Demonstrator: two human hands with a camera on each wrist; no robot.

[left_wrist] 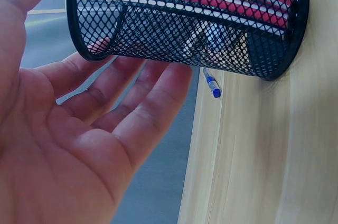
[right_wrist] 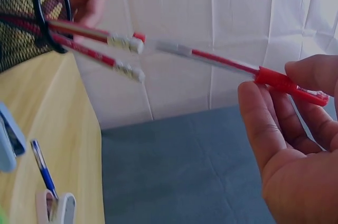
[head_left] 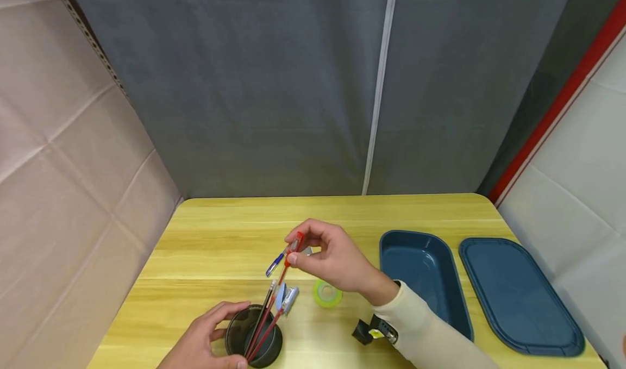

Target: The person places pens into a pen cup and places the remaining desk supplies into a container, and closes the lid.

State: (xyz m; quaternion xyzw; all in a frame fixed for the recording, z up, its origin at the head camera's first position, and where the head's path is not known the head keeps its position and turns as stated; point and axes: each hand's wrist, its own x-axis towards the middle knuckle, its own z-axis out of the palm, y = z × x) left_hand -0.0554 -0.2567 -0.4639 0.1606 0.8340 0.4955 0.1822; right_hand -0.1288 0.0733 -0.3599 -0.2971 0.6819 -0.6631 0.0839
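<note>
My right hand (head_left: pixel 337 255) pinches a red pen (right_wrist: pixel 274 78) by its capped end between thumb and fingers. The pen's clear barrel slants down toward a black mesh pen cup (left_wrist: pixel 179 28), above and beyond its rim. My left hand (head_left: pixel 205 336) holds this cup on the table, the thumb at the near rim and the fingers along its side. Several pencils (right_wrist: pixel 105 60) with pale eraser ends lean out of the cup. In the left wrist view, red and white stripes show through the mesh.
A blue pen (head_left: pixel 276 263) lies behind the cup on the wooden table (head_left: pixel 220 249). Near the cup are a light-blue and silver item (head_left: pixel 289 299) and a green tape roll (head_left: pixel 326 293). To the right, a dark blue tray (head_left: pixel 415 238) stands beside its flat lid (head_left: pixel 523 298).
</note>
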